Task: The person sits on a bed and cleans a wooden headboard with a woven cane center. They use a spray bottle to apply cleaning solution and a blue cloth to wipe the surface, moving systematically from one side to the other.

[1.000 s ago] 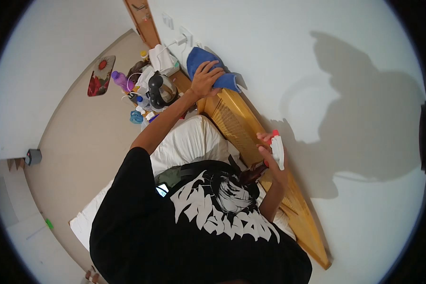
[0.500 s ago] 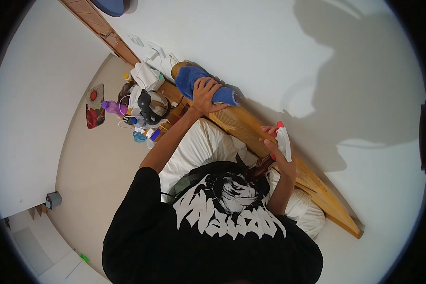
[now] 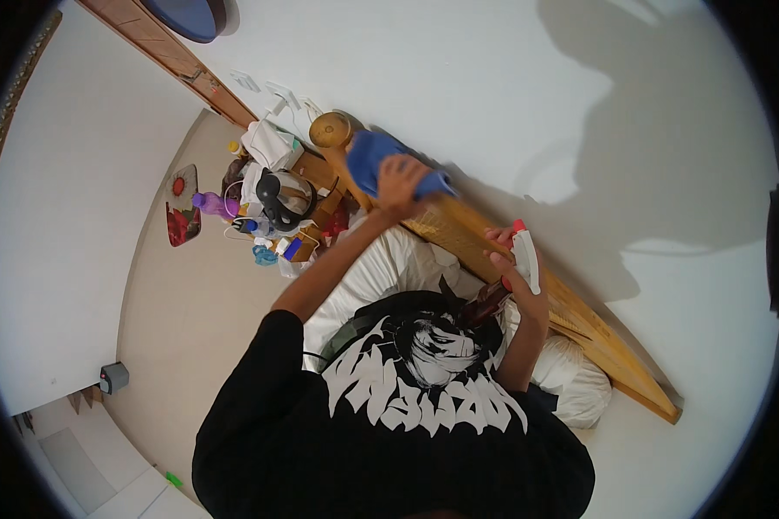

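Note:
My left hand (image 3: 400, 183), slightly blurred, is closed over a blue cloth (image 3: 369, 157). It presses the cloth onto the top rail of a wooden headboard (image 3: 473, 227), just past the rounded post end (image 3: 331, 130). In my right hand (image 3: 532, 301) is a spray bottle (image 3: 486, 303) with a dark reddish body and a white and red trigger head. The bottle tilts close to my shirt, and my fingers wrap around its neck and trigger on the near side of the headboard.
White pillows (image 3: 571, 381) lie against the headboard, which runs along a white wall (image 3: 493, 86). On the left, a bedside table holds a kettle (image 3: 286, 199), a purple bottle (image 3: 212, 204), a tissue box (image 3: 270, 145) and small clutter. Plugs and cables (image 3: 281, 95) sit at the wall.
My left hand has slid the blue cloth along the rail to the right, away from the post end, uncovering more of it. The right hand keeps its hold on the spray bottle.

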The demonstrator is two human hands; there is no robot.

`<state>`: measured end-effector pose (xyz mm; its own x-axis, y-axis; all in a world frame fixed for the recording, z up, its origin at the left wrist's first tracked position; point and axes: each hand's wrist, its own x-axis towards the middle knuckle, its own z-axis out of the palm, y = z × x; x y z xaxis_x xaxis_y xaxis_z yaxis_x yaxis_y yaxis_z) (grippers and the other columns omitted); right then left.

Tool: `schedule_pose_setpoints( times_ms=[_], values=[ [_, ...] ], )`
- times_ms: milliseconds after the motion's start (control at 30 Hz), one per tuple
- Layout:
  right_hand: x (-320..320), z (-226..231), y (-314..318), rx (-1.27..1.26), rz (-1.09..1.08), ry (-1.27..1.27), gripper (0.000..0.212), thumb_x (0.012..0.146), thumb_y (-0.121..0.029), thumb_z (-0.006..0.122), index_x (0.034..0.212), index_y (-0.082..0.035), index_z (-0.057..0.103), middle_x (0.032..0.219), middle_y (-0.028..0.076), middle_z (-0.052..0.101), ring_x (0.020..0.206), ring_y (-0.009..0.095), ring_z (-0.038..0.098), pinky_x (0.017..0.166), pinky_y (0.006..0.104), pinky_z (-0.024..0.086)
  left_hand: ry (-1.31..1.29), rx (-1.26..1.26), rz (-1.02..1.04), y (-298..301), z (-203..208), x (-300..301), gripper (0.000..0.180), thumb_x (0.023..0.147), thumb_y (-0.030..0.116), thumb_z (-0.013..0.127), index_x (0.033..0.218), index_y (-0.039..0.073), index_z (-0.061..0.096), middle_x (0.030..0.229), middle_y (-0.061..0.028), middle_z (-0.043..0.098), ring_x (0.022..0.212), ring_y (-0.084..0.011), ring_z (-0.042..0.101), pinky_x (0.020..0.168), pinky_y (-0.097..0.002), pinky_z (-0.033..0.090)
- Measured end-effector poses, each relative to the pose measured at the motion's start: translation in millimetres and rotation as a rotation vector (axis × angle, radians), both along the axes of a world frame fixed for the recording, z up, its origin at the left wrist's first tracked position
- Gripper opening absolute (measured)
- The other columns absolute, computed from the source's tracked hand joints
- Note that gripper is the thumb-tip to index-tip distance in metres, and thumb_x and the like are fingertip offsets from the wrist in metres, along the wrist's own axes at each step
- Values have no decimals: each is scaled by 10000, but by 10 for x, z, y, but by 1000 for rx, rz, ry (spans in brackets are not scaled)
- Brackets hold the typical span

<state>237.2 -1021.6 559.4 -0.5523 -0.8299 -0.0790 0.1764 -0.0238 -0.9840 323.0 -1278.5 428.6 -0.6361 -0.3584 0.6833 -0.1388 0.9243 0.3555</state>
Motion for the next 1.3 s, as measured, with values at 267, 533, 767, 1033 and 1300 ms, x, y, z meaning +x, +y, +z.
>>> schedule_pose_setpoints(
  times_ms=[267,533,767,1033,1300],
  values=[
    [24,-57,33,-13,-37,-50,226,877,39,609,1083,-18,535,1132,96,566,1186,221,519,941,341,464,-40,-4,-233,290,0,-14,496,820,495,609,1098,86,645,1107,-111,599,1085,-319,536,1011,-503,327],
    [25,-17,21,-48,31,-43,246,865,69,607,1081,-20,533,1106,86,564,1169,211,524,943,327,443,-137,-38,-98,-3,197,198,362,865,202,631,1210,99,611,1261,-89,573,1228,-281,508,1102,-507,243],
    [4,30,31,3,44,13,250,867,49,617,1087,-30,530,1101,70,563,1151,195,531,905,315,451,-163,-184,-62,-751,113,368,262,868,226,611,1100,106,635,1143,-78,600,1144,-247,543,1087,-451,313],
    [-50,8,339,-15,-112,28,230,878,23,616,1085,-31,528,1117,74,569,1150,183,532,908,319,449,49,-157,50,-636,-11,94,193,815,232,594,890,70,665,882,-70,666,901,-249,607,951,-434,363],
    [-146,96,571,1,-279,42,209,875,14,626,1065,-25,548,1080,60,578,1147,185,542,841,285,448,45,-143,32,-445,69,23,206,801,265,618,862,77,675,856,-74,671,873,-248,613,919,-418,373]
  ],
)
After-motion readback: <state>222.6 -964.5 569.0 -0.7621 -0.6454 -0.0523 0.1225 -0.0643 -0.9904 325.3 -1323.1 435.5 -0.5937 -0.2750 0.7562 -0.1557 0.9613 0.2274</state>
